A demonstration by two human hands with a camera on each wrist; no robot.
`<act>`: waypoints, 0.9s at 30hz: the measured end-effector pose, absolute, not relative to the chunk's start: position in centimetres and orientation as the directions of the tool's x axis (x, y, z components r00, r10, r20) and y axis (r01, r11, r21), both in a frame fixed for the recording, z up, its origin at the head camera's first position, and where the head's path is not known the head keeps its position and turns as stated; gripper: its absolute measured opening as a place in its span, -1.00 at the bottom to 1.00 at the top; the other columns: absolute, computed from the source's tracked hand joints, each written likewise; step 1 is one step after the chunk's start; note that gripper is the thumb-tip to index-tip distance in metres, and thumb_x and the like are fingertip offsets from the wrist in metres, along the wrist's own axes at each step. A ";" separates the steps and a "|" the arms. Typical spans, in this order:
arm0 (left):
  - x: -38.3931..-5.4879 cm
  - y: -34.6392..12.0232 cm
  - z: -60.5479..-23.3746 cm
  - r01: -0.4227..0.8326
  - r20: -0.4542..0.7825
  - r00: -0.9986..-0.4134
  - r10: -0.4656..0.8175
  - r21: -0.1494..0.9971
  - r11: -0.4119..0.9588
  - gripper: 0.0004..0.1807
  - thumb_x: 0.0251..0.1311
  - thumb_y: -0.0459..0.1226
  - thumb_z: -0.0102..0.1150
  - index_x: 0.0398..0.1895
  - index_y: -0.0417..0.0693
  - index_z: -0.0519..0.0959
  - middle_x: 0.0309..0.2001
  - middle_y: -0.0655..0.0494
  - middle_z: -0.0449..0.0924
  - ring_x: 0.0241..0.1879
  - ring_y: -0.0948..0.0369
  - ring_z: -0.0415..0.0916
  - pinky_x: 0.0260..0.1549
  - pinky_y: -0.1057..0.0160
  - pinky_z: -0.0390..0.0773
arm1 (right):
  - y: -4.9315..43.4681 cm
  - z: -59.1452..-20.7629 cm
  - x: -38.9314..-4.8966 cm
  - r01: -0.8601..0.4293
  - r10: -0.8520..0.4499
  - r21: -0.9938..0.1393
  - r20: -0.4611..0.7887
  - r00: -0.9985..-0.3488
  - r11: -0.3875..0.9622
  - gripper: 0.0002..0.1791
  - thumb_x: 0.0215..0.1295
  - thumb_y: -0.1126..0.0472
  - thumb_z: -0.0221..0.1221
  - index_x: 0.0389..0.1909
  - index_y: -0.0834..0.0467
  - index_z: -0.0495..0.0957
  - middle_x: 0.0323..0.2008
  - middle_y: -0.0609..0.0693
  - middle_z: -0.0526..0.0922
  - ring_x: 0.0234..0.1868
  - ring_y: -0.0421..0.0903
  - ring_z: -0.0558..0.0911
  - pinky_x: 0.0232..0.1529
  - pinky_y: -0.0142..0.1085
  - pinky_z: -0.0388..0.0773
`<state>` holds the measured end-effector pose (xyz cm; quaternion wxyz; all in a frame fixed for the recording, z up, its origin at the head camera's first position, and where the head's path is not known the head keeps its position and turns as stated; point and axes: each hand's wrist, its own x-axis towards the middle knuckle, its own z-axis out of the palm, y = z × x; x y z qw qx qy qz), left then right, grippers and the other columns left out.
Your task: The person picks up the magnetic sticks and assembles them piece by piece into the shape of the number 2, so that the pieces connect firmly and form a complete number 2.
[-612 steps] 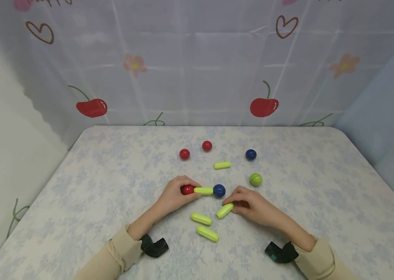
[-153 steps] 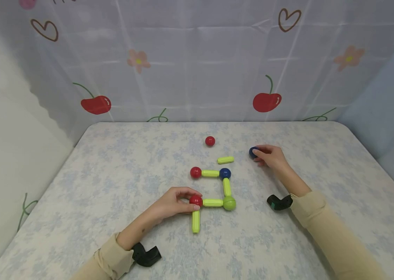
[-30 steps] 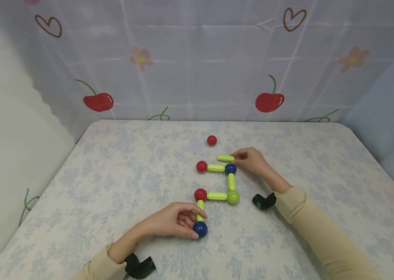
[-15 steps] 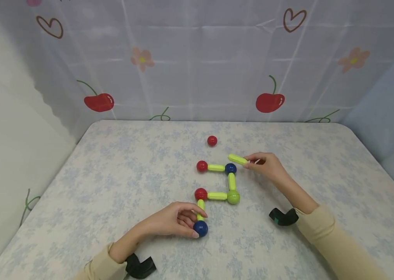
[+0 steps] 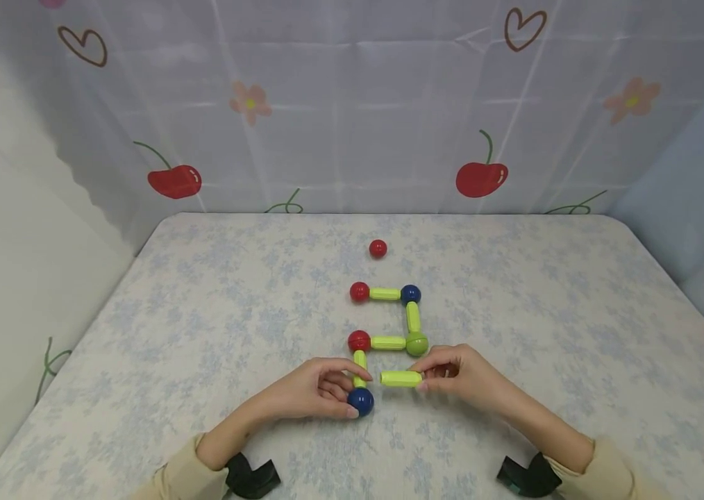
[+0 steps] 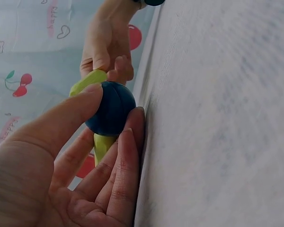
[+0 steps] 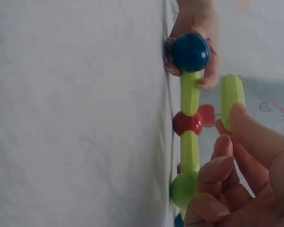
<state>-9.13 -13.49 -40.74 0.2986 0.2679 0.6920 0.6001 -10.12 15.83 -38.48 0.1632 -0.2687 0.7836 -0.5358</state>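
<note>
My left hand (image 5: 308,392) holds the near blue ball (image 5: 361,401) of a stick-and-ball chain between thumb and fingers. From that ball a yellow-green stick (image 5: 359,368) runs up to a red ball (image 5: 359,340). Another stick (image 5: 387,343) joins the red ball to a green ball (image 5: 416,344). Further back, a stick (image 5: 413,317) leads to a second blue ball (image 5: 411,294), then one more stick (image 5: 384,294) ends at a red ball (image 5: 359,292). My right hand (image 5: 464,378) pinches a separate yellow-green stick (image 7: 233,99) by one end, its free end pointing at the near blue ball, apart from it.
A loose red ball (image 5: 378,248) lies behind the chain. The patterned tablecloth (image 5: 252,292) covers the table, and a printed curtain (image 5: 339,125) hangs along its back edge. Each wrist wears a black camera mount (image 5: 252,478).
Loose balls and sticks have become a joined chain. Lately my right hand picked up the stick from behind the chain and brought it to the front; my left hand stays at the near blue ball.
</note>
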 end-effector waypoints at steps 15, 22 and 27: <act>-9.0 -13.2 -40.6 0.002 -0.090 -0.696 0.713 0.992 0.127 -0.52 0.06 -0.41 0.32 0.10 -0.18 0.49 -0.20 0.01 0.61 -0.26 0.18 0.57 -0.24 0.25 0.55 | 15.2 -40.1 -8.9 -0.321 -0.647 -0.877 0.016 -0.762 0.356 -0.82 0.08 0.19 0.35 -0.29 0.14 0.71 -0.53 -0.18 0.53 -0.56 -0.27 0.41 -0.57 -0.40 0.39; -8.8 -13.3 -40.5 0.004 -0.107 -0.676 0.729 0.989 0.150 -0.53 0.11 -0.40 0.28 0.14 -0.20 0.49 -0.20 0.04 0.59 -0.28 0.18 0.57 -0.26 0.28 0.54 | 14.8 -39.8 -8.6 -0.294 -0.632 -0.883 -0.004 -0.775 0.366 -0.82 0.09 0.20 0.35 -0.28 0.16 0.71 -0.51 -0.17 0.53 -0.57 -0.27 0.40 -0.57 -0.41 0.37; -8.6 -13.1 -40.7 0.055 -0.092 -0.654 0.751 0.984 0.168 -0.55 0.09 -0.38 0.31 0.10 -0.07 0.54 -0.26 0.06 0.61 -0.47 0.29 0.51 -0.41 0.37 0.52 | 14.7 -39.7 -8.5 -0.290 -0.635 -0.882 -0.014 -0.772 0.372 -0.82 0.09 0.19 0.34 -0.28 0.15 0.71 -0.52 -0.17 0.53 -0.58 -0.28 0.39 -0.58 -0.41 0.36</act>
